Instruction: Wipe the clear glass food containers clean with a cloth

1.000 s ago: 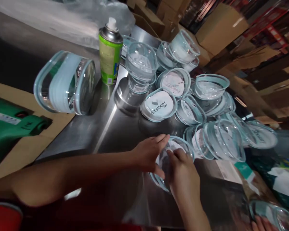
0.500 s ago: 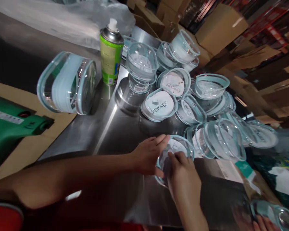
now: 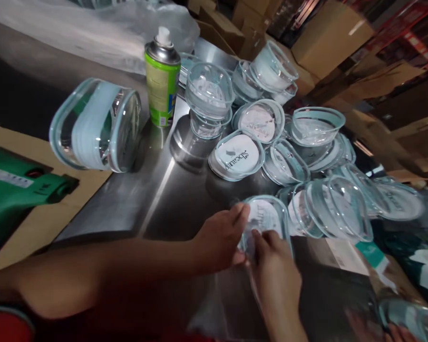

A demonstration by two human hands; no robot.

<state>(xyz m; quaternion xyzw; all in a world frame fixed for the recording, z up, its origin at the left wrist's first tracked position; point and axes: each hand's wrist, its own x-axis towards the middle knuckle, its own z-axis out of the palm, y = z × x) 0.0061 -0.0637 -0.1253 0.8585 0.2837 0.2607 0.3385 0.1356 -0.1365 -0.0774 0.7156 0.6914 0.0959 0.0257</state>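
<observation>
Head view. One clear plastic case with pale-blue piping (image 3: 266, 213), near middle, on the steel tabletop (image 3: 189, 202). My left hand (image 3: 221, 237) grips its left edge, thumb and fingers spread, apparently to steady it. My right hand (image 3: 278, 266) is curled, thumb and forefinger pinching its near side, probably for fine control; the exact part pinched is hidden. One case lettered "beauty" (image 3: 240, 154), just beyond, heading a pile of similar cases (image 3: 331, 209), far and right, seemingly grouped within reach. One green spray can (image 3: 161, 88), upright, far left, beside one larger case (image 3: 96, 126), resting on its side.
</observation>
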